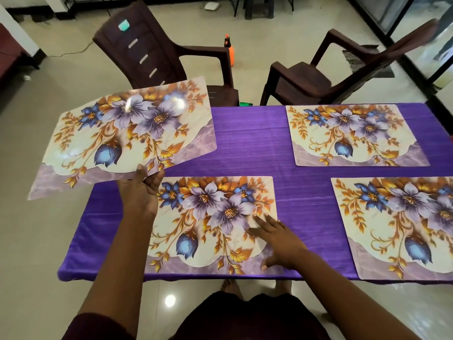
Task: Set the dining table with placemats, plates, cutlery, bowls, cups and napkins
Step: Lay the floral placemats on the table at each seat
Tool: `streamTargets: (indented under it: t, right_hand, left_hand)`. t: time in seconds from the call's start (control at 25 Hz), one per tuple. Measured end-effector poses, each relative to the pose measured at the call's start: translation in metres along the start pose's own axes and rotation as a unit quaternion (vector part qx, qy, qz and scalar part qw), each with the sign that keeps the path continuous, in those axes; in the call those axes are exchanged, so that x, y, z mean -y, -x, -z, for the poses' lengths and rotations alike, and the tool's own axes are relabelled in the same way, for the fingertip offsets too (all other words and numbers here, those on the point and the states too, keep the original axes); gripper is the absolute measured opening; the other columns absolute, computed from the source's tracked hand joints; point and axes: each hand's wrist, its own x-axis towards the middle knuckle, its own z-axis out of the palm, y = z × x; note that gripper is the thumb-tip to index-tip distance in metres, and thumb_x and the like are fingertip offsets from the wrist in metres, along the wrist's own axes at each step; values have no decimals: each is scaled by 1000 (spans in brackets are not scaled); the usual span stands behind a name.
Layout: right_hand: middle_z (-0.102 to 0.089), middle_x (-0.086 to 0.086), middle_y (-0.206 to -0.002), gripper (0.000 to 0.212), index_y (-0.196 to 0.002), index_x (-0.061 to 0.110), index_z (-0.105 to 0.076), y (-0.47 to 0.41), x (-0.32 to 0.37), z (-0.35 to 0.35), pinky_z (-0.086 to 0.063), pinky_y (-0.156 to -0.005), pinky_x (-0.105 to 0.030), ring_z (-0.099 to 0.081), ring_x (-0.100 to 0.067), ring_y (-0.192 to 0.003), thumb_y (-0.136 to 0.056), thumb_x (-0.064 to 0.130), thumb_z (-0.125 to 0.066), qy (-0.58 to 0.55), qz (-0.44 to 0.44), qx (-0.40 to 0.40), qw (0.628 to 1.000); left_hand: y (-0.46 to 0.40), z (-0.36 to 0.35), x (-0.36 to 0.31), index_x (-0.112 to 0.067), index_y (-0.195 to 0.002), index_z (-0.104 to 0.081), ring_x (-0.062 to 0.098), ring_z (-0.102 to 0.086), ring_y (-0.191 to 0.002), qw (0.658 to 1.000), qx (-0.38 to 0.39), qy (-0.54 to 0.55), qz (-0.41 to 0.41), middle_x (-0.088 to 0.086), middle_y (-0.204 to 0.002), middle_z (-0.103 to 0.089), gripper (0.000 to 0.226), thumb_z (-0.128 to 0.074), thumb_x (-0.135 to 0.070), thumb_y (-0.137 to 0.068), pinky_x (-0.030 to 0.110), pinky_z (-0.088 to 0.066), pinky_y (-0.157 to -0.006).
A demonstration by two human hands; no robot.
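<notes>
A table under a purple cloth [252, 148] carries three floral placemats: one at the near left [203, 231], one at the far right [353, 136] and one at the near right [402, 227]. My left hand [141, 190] pinches the near edge of a fourth floral placemat [117, 133] and holds it tilted in the air above the table's far-left corner. My right hand [277, 239] lies flat with straight fingers on the right part of the near-left placemat.
Two dark brown plastic chairs [157, 52] [326, 77] stand beyond the table's far edge. An orange spray bottle [231, 51] stands on the tiled floor between them. A small green object [245, 104] shows at the table's far edge.
</notes>
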Motion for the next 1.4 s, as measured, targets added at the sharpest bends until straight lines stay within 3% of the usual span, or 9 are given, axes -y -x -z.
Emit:
streamTargets:
  t: [0.12,0.28,0.36,0.56,0.72,0.92,1.12,1.24,1.4]
  right_hand:
    - [-45,6,-147,68,-141,33,-43,-7,19,31,-38,-101,-28,-41,-22,-136,-81,45,-73,-221,-29,-124,967]
    - [-66,-4,-119,33,-124,25,-51,-32,50,121,-55,-82,-31,-68,-27,-102,-97,42,-50,-701,-36,-189,687]
    - [-66,-9,-119,37,-127,18,-51,-52,59,158,-56,-85,-45,-70,-30,-98,-96,39,-54,-753,-14,-173,634]
    - [-64,-10,-117,37,-122,16,-55,-115,50,185,-57,-80,-52,-64,-32,-103,-87,20,-68,-628,-102,-297,712]
    - [-66,-6,-99,24,-111,13,-58,-131,21,192,-59,-60,-34,-66,-22,-81,-92,-1,-60,-661,-98,-310,676]
    - [-56,-11,-86,15,-91,6,-54,-169,-4,191,-49,-52,-29,-55,-18,-68,-91,-8,-56,-676,-122,-278,672]
    - [-65,-14,-98,19,-104,18,-58,-220,-17,174,-54,-51,-32,-62,-23,-73,-91,4,-61,-642,-176,-261,699]
    - [-63,-14,-120,37,-126,15,-54,-230,-36,169,-57,-81,-43,-63,-31,-103,-91,17,-63,-529,-279,-257,759]
    - [-48,-14,-140,62,-140,12,-39,-214,-54,164,-46,-95,-39,-48,-33,-125,-87,27,-68,-389,-346,-242,819]
  left_hand:
    - [-5,-1,2,-14,-130,-50,18,-73,-87,1000,16,-2,3,9,-125,-63,35,-51,-2,-97,31,-60,-67]
    - [-5,-14,9,-8,-133,-46,17,-73,-84,998,47,-29,6,8,-121,-63,36,-50,-4,-98,30,-60,-65]
    - [-4,-23,15,-7,-138,-42,18,-73,-86,997,65,-34,15,5,-118,-65,41,-50,-6,-98,32,-61,-65]
    - [-29,-31,31,-14,-139,-45,25,-67,-106,991,104,-68,54,6,-126,-65,47,-58,-8,-94,40,-61,-74]
    - [-104,-10,19,-12,-134,-44,27,-62,-111,998,-43,-41,31,14,-133,-57,50,-62,3,-89,33,-60,-63]
    - [-189,10,9,-8,-133,-42,31,-58,-111,972,-108,-207,15,12,-128,-54,67,-67,17,-76,38,-58,-66]
    - [-227,38,24,-4,-117,-55,36,-62,-99,900,-109,-421,21,19,-115,-63,51,-77,3,-73,48,-55,-78]
    - [-228,43,41,0,-114,-58,40,-61,-100,831,-73,-551,12,20,-110,-64,42,-77,-9,-77,48,-51,-80]
    - [-215,19,51,-1,-136,-44,45,-40,-128,713,-72,-696,-49,28,-138,-46,79,-83,-26,-72,56,-36,-101]
